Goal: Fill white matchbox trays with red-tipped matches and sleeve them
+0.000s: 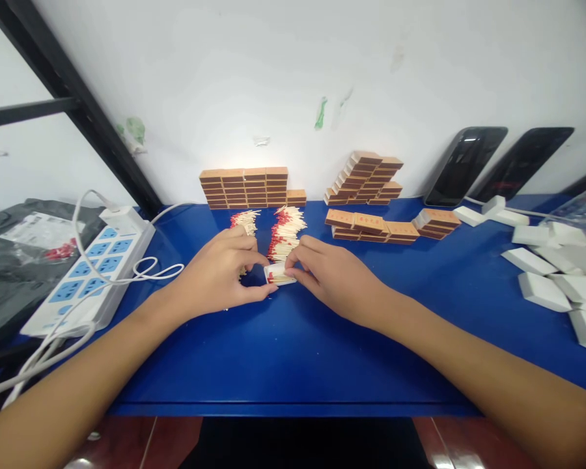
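Note:
A small white matchbox tray (280,274) rests on the blue table with a few red-headed matches (277,277) lying in it. My left hand (223,270) holds the tray by its left end, between thumb and forefinger. At the right end of the tray, my right hand (329,277) is closed in a pinch on the plain ends of the matches; its fingers partly hide them. Just behind the tray spreads a long pile of loose matches (286,231), heads to the left. A second match pile (245,221) is partly covered by my left hand.
Stacked brown matchboxes (244,189) stand along the wall, with a stepped stack (364,179) and a low row (371,225) farther right. Many white trays (544,290) lie heaped at the right. A power strip (95,267) with white cables is on the left. Two phones (466,166) lean at the back.

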`<action>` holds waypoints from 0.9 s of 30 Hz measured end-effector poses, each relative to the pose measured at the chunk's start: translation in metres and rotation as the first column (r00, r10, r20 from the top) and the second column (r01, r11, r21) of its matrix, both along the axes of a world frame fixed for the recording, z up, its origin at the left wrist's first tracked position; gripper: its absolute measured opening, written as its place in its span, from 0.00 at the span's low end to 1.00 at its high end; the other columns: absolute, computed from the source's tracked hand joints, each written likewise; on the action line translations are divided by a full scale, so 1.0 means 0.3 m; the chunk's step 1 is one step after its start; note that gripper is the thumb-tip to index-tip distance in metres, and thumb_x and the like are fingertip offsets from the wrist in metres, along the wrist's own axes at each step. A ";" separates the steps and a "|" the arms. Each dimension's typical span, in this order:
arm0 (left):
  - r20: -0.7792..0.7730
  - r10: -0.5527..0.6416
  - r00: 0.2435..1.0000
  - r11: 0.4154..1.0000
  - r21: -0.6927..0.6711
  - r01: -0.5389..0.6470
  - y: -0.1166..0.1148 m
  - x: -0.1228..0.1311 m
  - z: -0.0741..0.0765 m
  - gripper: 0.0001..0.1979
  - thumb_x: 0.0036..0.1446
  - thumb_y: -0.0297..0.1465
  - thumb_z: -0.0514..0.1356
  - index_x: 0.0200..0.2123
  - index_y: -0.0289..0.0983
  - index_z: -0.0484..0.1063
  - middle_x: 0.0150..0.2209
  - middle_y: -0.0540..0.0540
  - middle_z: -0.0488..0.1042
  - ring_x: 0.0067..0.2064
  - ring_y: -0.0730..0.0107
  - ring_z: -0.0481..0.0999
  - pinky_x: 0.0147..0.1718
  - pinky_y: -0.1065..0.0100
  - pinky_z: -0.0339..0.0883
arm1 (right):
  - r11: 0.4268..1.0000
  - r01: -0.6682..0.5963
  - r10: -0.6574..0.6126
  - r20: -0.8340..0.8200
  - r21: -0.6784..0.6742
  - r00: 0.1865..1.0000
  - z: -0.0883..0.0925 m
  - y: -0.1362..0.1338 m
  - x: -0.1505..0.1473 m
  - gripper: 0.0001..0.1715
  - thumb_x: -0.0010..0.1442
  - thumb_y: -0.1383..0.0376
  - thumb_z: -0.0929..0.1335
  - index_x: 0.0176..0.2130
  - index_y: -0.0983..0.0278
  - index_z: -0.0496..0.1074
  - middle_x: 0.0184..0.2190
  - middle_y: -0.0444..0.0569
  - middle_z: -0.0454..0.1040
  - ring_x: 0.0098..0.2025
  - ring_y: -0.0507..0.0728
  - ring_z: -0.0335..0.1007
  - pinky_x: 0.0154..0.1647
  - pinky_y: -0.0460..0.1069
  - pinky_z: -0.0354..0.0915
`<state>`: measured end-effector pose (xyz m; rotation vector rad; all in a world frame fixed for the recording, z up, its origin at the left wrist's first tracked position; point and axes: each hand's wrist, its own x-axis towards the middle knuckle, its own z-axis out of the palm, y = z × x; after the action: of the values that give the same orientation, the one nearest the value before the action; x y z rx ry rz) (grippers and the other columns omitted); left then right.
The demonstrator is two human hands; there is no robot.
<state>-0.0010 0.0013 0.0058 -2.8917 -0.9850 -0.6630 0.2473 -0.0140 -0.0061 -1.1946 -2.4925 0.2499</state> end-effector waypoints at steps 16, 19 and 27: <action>-0.013 -0.005 1.000 1.000 -0.027 0.004 -0.003 -0.001 -0.001 0.13 0.62 0.43 0.71 0.39 0.40 0.85 0.29 0.49 0.74 0.36 0.63 0.71 0.41 0.59 0.66 | 0.999 -0.034 0.034 -0.143 0.003 0.989 -0.032 0.023 0.018 0.05 0.72 0.67 0.69 0.42 0.62 0.76 0.38 0.47 0.73 0.35 0.53 0.67 0.36 0.49 0.58; -0.016 -0.012 1.000 0.998 -0.054 0.011 -0.009 0.002 0.002 0.13 0.61 0.44 0.71 0.39 0.40 0.85 0.29 0.49 0.74 0.36 0.64 0.71 0.39 0.60 0.65 | 0.999 0.011 -0.005 -0.193 0.034 0.981 -0.045 0.053 0.025 0.03 0.71 0.67 0.70 0.43 0.63 0.77 0.38 0.47 0.73 0.36 0.54 0.68 0.37 0.49 0.59; -0.015 -0.016 1.000 0.999 -0.052 0.015 -0.014 0.000 0.002 0.14 0.62 0.44 0.71 0.38 0.39 0.85 0.29 0.48 0.74 0.36 0.64 0.71 0.40 0.60 0.66 | 1.000 0.002 -0.005 -0.133 -0.021 0.991 -0.076 0.100 0.007 0.04 0.70 0.69 0.71 0.43 0.63 0.78 0.40 0.48 0.72 0.39 0.54 0.69 0.38 0.49 0.59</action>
<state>-0.0009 -0.0030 0.0064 -2.9479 -0.9937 -0.6245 0.2493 0.0160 -0.0290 -1.1508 -2.3779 0.3434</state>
